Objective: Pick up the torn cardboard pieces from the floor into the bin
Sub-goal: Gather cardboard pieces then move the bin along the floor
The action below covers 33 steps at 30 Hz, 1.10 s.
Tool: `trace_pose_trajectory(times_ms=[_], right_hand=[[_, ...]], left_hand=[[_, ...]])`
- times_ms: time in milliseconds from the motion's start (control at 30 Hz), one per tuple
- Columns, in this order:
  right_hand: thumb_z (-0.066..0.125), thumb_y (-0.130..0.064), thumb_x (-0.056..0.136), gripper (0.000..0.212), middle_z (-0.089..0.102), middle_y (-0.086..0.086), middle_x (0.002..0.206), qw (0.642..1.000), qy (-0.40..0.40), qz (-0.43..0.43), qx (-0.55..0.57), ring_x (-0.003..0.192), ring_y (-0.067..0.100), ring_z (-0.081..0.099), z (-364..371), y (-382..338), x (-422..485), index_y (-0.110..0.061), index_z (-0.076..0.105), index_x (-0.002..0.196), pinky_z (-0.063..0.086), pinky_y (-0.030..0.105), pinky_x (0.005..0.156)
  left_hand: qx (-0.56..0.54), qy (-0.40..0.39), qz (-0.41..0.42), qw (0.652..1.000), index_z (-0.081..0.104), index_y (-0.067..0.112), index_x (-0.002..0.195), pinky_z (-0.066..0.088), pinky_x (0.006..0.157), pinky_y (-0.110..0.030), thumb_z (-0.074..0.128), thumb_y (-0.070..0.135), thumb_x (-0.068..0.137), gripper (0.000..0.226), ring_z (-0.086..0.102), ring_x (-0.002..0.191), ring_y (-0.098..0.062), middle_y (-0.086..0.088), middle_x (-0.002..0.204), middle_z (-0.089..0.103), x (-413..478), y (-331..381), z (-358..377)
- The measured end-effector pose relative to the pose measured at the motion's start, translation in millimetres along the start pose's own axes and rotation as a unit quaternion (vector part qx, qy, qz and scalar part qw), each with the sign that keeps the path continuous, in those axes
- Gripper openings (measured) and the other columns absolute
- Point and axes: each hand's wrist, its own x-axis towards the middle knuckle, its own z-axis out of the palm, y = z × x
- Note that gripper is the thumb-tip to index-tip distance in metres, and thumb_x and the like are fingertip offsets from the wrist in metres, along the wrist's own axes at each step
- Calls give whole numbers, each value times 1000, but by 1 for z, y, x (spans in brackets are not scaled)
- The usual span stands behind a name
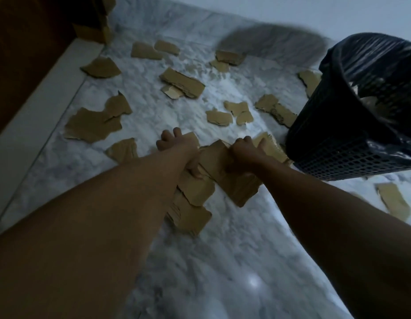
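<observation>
Gripping a bunch of torn cardboard pieces (225,173) just above the marble floor (223,261), both hands, left hand (177,146) and right hand (243,150), are closed on them, beside the black bin (352,134).

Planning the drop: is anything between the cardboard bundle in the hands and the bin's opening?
Nothing visible. The cardboard bundle, held by the left hand and right hand, sits just left of the bin; its lined opening faces up, uncovered, with pieces already inside.

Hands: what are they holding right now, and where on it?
Both hold a bundle of cardboard pieces: left hand at its left edge, right hand over its top right. Exact finger placement is blurred.
</observation>
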Motion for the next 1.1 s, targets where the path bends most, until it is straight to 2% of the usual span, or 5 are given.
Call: trace_pose_trajectory(times_ms=[233,433,733,1000,1100], right_hand=[[66,-32,86,29,48,14,118,982,185,-16,30,115,35,39,26,0,-24,-13,65,108,29,58,99],[53,-19,95,21,44,14,121,974,202,-60,82,101,32,52,18,-7,-55,-11,56,115,47,44,87],[56,-18,95,41,40,14,128,940,251,-141,181,108,35,53,-57,7,-106,-15,43,134,52,49,84],[65,-34,86,65,43,18,129,873,399,-132,246,112,39,56,-231,131,-196,-10,31,136,49,50,92],[60,-49,80,90,48,22,135,854,436,-111,263,114,42,57,-276,196,-232,-18,12,150,48,56,95]], left_hand=[[-7,76,-25,997,25,19,146,27,106,-48,84,63,59,114,26,130,-37,-13,143,26,-19,3,9],[-202,261,-82,941,44,14,136,40,96,-48,45,27,100,38,37,121,-37,-12,138,29,-61,10,52],[-370,365,-124,845,45,5,133,44,96,-47,69,19,86,55,50,119,-43,-23,136,45,-137,-10,5],[-608,420,45,672,47,7,130,45,99,-34,66,23,87,50,54,119,-34,-15,135,48,-214,126,-166],[-642,388,129,648,39,8,136,48,99,-38,59,21,92,49,50,119,-36,-15,137,36,-251,205,-211]])
